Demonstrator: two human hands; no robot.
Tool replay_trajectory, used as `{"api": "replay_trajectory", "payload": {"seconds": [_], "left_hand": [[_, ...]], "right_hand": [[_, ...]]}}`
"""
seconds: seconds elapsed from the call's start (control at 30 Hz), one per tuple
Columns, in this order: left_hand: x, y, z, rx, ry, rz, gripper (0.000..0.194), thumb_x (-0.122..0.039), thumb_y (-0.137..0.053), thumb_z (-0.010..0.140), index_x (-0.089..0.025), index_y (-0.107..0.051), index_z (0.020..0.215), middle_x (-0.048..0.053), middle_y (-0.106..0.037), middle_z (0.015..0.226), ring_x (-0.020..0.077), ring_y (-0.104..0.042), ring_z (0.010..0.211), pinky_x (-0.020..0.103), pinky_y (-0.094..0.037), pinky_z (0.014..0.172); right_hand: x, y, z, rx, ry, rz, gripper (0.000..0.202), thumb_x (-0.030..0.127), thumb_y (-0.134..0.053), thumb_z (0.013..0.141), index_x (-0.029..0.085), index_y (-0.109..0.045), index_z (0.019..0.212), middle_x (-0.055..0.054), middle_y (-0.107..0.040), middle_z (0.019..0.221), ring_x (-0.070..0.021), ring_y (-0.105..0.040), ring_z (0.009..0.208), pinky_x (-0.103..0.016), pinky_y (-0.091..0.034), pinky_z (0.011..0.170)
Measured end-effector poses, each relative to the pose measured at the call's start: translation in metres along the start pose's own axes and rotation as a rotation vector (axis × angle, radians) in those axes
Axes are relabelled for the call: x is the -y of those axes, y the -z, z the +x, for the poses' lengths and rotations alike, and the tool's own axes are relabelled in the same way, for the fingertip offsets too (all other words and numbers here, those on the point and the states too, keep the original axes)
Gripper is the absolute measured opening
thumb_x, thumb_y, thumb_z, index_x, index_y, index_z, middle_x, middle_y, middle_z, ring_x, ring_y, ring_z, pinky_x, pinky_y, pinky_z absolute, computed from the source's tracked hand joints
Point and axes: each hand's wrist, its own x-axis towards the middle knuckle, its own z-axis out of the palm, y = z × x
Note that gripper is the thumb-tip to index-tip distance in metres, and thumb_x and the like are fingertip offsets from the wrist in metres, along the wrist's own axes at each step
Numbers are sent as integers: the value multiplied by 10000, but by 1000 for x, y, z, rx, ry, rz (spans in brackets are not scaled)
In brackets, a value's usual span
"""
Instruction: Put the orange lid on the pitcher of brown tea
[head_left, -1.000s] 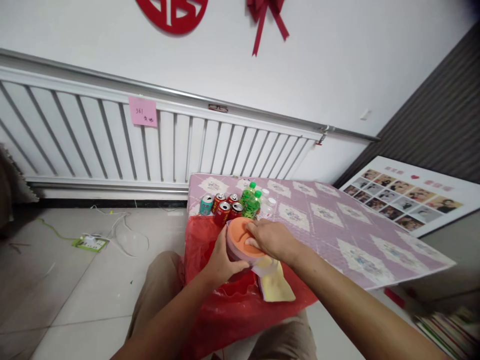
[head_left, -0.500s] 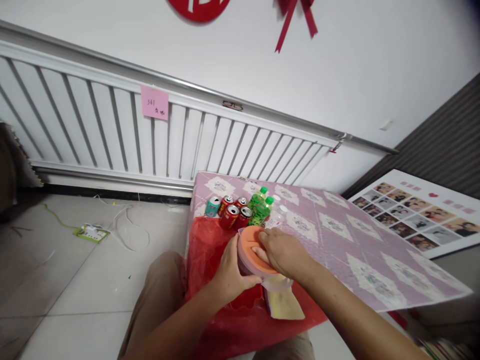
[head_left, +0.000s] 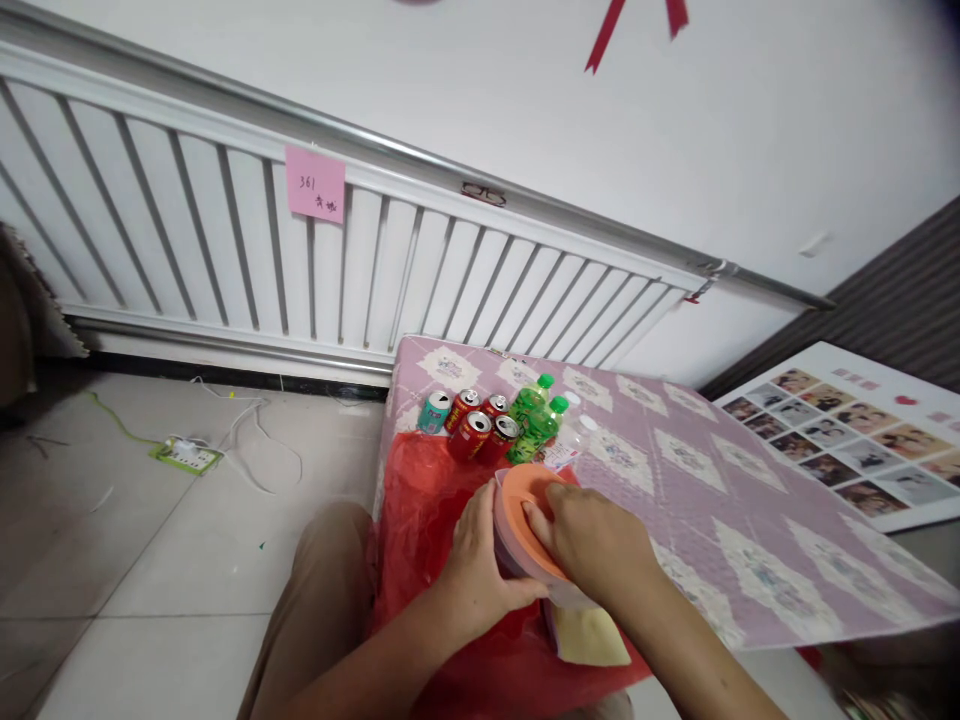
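Hands shifted right, gripping round orange-lidded plastic tub, crinkled red bag

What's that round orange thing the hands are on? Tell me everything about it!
It is a round container with an orange lid, smooth like plastic, with a raised rim. Its pinkish see-through wall shows just under the lid. It sits tilted over a red plastic bag at the table's near corner. The left hand grips its side; the right hand presses on top.
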Motion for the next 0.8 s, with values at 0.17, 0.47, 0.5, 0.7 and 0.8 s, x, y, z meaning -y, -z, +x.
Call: {"api": "replay_trajectory", "payload": {"seconds": [0.17, 0.47, 0.5, 0.7, 0.8], "left_hand": [[5, -1, 1, 23, 27, -1, 1239, -340, -920, 525, -252, -219, 1543, 161, -301, 1610, 414, -282, 1488, 608, -232, 1239], [10, -2, 0, 20, 17, 34, 1245, -334, -920, 521, -233, -218, 1545, 170, -302, 1610, 418, -280, 1489, 609, -226, 1244], [10, -2, 0, 19, 17, 36, 1242, -330, -918, 523, -236, -219, 1544, 168, -306, 1609, 415, -282, 1489, 607, -230, 1242], [8, -1, 1, 19, -11, 11, 1232, -301, -906, 528, -253, -209, 1542, 152, -336, 1593, 400, -310, 1478, 591, -253, 1236], [7, 0, 0, 12, -9, 20, 1219, -286, -896, 538, -247, -202, 1540, 155, -333, 1593, 388, -311, 1479, 573, -260, 1236]], "right_hand": [[5, 1, 1, -5, -58, 5, 334, 421, -416, 986, 212, -670, 930, -147, -754, 895, -296, -729, 864, -339, -474, 649], [-17, -23, -3, -211, 48, 307, 320, 469, -495, 935, 213, -672, 1010, -115, -711, 1017, -268, -689, 928, -365, -526, 780], [-18, -25, -2, -229, 74, 355, 305, 456, -490, 936, 219, -673, 991, -112, -713, 1023, -261, -687, 929, -358, -524, 787], [-11, -26, 0, -171, 24, 380, 240, 364, -470, 935, 219, -635, 839, -92, -726, 917, -228, -680, 788, -321, -483, 684], [-7, -23, 0, -160, -26, 375, 215, 357, -495, 922, 219, -620, 813, -83, -727, 907, -215, -671, 760, -308, -458, 657]]}}
